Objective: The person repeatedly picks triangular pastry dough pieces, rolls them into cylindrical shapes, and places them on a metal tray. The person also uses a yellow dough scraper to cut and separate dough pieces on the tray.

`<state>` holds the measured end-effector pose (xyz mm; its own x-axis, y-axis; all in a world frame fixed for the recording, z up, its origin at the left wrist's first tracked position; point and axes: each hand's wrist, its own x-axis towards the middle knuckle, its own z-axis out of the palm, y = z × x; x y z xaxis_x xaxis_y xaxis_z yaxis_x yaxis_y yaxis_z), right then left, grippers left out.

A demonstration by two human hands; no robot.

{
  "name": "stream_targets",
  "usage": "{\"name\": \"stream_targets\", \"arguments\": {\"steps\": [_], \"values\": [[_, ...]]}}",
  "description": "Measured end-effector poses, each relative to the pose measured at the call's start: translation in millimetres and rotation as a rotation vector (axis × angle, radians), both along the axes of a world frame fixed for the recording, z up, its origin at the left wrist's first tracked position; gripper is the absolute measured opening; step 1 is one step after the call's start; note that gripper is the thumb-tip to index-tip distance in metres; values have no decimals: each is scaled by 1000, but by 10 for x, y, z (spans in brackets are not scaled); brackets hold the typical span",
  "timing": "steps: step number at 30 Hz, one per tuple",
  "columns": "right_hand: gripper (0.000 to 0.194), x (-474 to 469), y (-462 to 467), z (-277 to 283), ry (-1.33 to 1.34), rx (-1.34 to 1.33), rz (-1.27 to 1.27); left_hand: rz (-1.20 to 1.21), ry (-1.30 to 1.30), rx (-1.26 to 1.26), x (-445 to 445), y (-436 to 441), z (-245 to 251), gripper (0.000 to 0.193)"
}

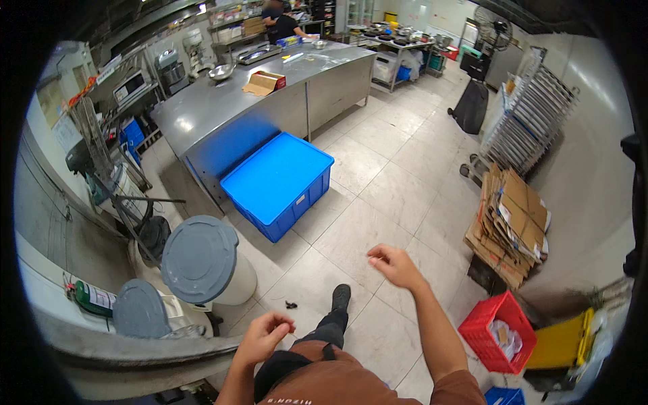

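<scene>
My left hand is low in the view with loosely curled fingers and holds nothing. To the right and farther forward, my right hand hangs in the air over the tiled floor, its fingers bent and empty. Ahead of me a lidded blue plastic crate stands on the floor against a stainless steel worktable. A whitish bin with a round grey lid stands left of my hands. A small dark scrap lies on the floor near my left hand.
Flattened cardboard boxes lean at the right, below a rack of metal trays. A red plastic crate with plastic bags inside is at the lower right, beside a yellow-lidded container. Another person stands behind the worktable.
</scene>
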<state>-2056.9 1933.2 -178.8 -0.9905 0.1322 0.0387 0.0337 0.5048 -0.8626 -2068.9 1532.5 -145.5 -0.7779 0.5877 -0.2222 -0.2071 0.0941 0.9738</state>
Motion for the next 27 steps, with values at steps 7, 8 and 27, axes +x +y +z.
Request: {"name": "stream_targets", "arguments": {"steps": [7,8,27], "values": [[34,624,2953,-2664,-612,253,-568,-117,296,-271,-2367,2538,-409,27],[31,1112,3141,-2746,-931,-46,-750,-97,359,-205,-2696,2756,-265,27],[26,-4216,8829,-3487,-714,272,-509,332,144,-684,-5560,6602,-1657,32]]}}
